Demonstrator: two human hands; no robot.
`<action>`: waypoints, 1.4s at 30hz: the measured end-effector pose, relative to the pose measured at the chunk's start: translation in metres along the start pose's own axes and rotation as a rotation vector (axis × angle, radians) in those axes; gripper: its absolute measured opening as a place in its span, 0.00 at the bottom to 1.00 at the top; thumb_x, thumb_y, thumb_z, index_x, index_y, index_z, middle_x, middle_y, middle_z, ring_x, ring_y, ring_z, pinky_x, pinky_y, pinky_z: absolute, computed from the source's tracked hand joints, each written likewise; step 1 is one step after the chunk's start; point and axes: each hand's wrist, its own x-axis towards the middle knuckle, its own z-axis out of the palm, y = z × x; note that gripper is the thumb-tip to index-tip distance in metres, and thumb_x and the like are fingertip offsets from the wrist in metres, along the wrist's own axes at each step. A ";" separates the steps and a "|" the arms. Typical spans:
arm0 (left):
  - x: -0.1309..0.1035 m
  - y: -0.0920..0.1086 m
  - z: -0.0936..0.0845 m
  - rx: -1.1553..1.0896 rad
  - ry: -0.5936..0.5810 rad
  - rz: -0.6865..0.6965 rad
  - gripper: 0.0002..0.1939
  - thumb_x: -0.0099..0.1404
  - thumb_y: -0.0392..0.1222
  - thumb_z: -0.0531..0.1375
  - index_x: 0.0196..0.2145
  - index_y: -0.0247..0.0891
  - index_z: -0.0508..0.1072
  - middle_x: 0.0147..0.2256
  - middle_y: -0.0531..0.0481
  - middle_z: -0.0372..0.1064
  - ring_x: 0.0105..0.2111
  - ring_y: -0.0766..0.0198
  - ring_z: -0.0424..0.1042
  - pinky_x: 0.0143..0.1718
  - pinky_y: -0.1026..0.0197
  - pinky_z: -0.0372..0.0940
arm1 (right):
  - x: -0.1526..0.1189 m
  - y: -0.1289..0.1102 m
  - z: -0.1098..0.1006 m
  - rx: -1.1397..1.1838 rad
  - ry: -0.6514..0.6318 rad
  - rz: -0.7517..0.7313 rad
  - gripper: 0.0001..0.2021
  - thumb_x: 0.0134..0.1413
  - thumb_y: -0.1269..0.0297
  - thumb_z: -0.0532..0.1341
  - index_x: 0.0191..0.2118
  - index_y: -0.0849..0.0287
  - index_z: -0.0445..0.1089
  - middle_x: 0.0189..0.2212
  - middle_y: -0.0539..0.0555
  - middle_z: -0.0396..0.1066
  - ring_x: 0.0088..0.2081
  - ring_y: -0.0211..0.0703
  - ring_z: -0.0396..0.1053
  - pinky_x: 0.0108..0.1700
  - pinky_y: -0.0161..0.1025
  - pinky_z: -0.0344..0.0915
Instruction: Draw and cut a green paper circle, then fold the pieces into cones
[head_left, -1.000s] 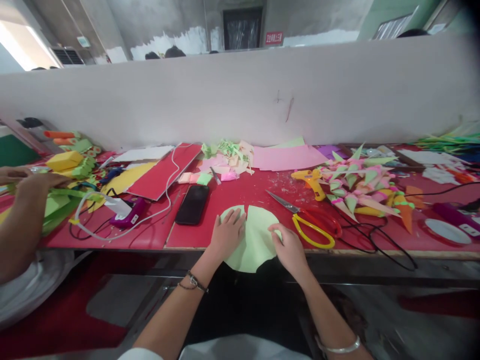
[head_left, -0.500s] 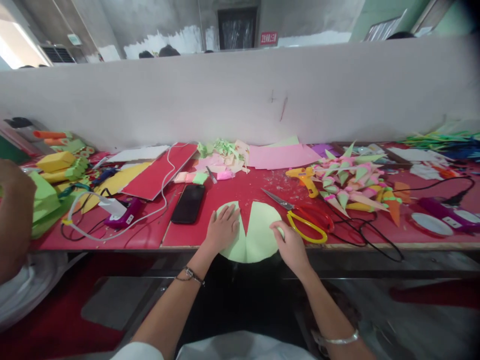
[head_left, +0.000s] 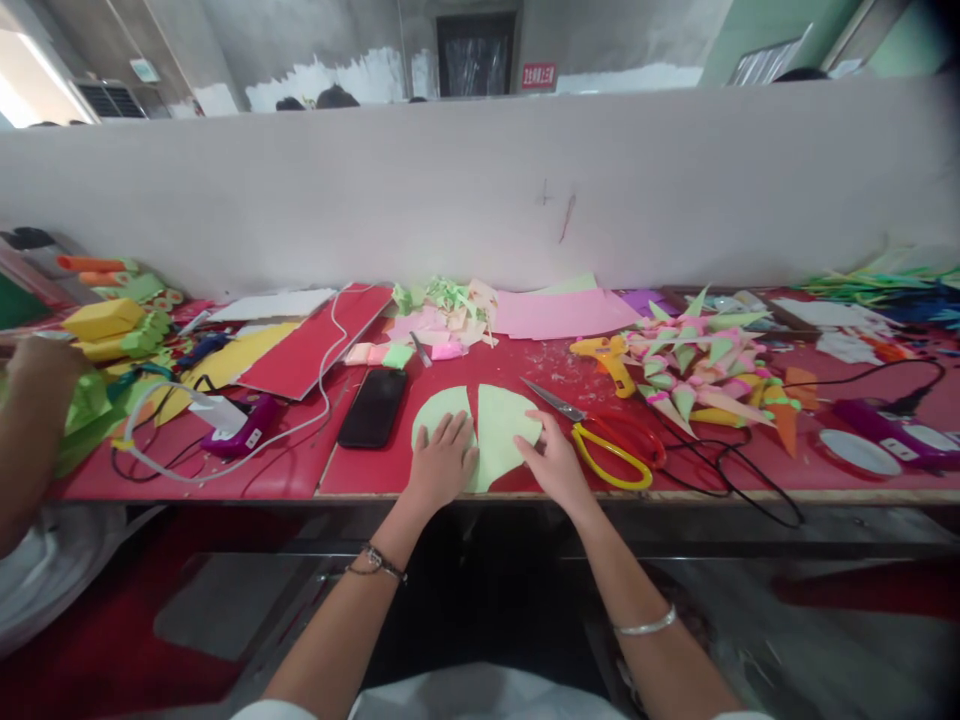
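A pale green paper disc (head_left: 501,428) with a slit running in from its far edge lies on the red table near the front edge. My left hand (head_left: 442,455) rests on the disc's left part, palm down with fingers spread. My right hand (head_left: 551,455) grips the disc's right edge between thumb and fingers. Just right of it lie scissors (head_left: 611,455) with yellow and red handles, blades apart from the paper. A black phone (head_left: 373,408) lies to the left of the disc.
Behind the scissors are a yellow glue gun (head_left: 609,360) and a heap of pink and green paper cones (head_left: 694,355). Purple power strips (head_left: 244,428) and cables lie on both sides. A red board (head_left: 319,345) lies back left. Another person's arm (head_left: 34,430) is at far left.
The paper disc has moved away from the table's front edge and a little left. My right hand has shifted up and left, its fingers now on the disc's upper right edge.
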 end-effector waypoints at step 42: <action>0.043 -0.041 0.002 0.006 0.036 0.172 0.24 0.67 0.46 0.41 0.59 0.40 0.51 0.59 0.48 0.50 0.59 0.61 0.48 0.57 0.54 0.49 | -0.003 0.007 -0.031 -0.458 -0.369 -0.403 0.29 0.52 0.56 0.55 0.59 0.58 0.53 0.53 0.62 0.62 0.55 0.54 0.57 0.53 0.53 0.55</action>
